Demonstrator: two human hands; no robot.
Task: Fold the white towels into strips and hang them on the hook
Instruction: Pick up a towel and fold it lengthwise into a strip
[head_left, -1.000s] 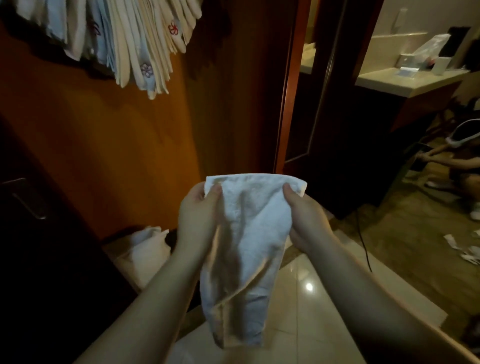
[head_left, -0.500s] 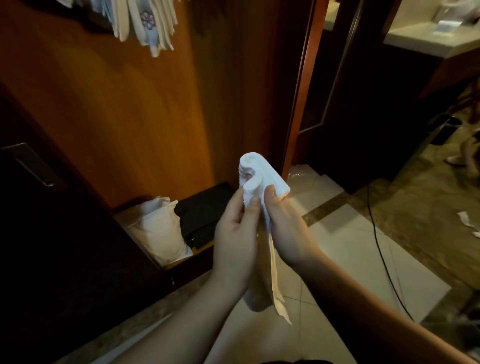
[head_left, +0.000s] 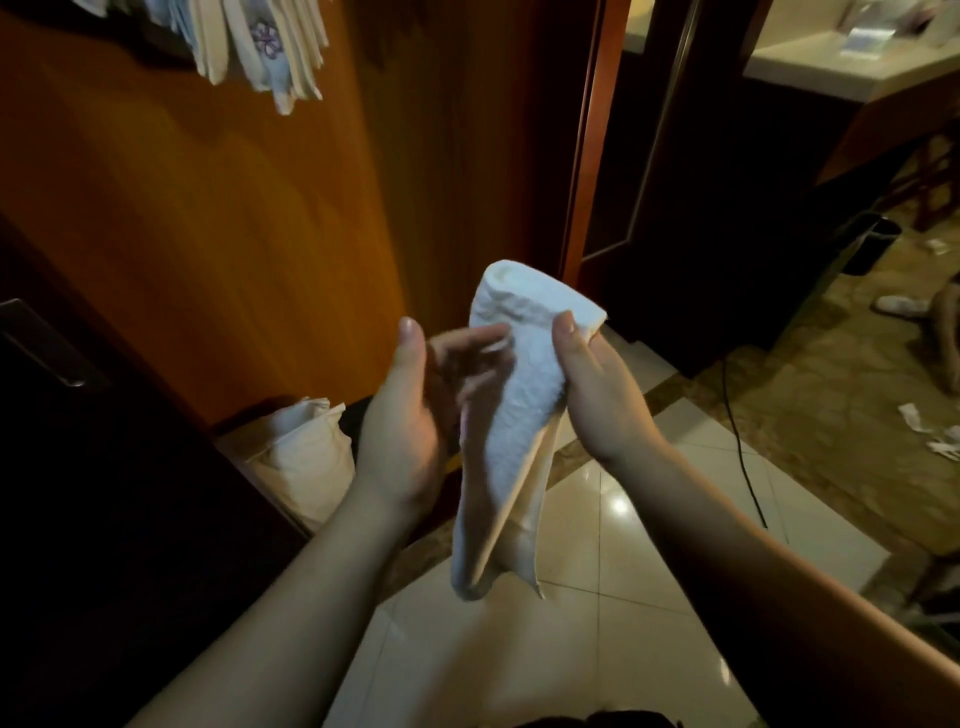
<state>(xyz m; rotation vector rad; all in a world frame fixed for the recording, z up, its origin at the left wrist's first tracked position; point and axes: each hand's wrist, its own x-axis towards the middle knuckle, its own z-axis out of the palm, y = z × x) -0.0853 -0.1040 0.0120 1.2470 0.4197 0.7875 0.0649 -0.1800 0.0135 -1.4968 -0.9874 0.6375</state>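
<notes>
A white towel (head_left: 514, 415), folded lengthwise into a narrow strip, hangs in front of me over the tiled floor. My right hand (head_left: 597, 395) pinches its upper right edge, thumb on the front. My left hand (head_left: 415, 415) is beside the towel's left edge with its palm turned up; the fingers are blurred and reach toward the cloth, and no grip on it shows. Several folded towels (head_left: 260, 47) hang at the top left against the wooden wall; the hook itself is out of sight.
A pile of white cloth (head_left: 306, 457) lies on a low ledge left of my hands. A dark cabinet with a handle (head_left: 47, 348) fills the left side. A doorway (head_left: 675, 156) opens on the right, with a black cable (head_left: 737, 431) across the floor and a counter (head_left: 831, 67) beyond.
The spread towel was folded into a narrow strip. Since then my left hand has come off its top and opened beside it, while my right hand keeps the pinch. The view tilted downward.
</notes>
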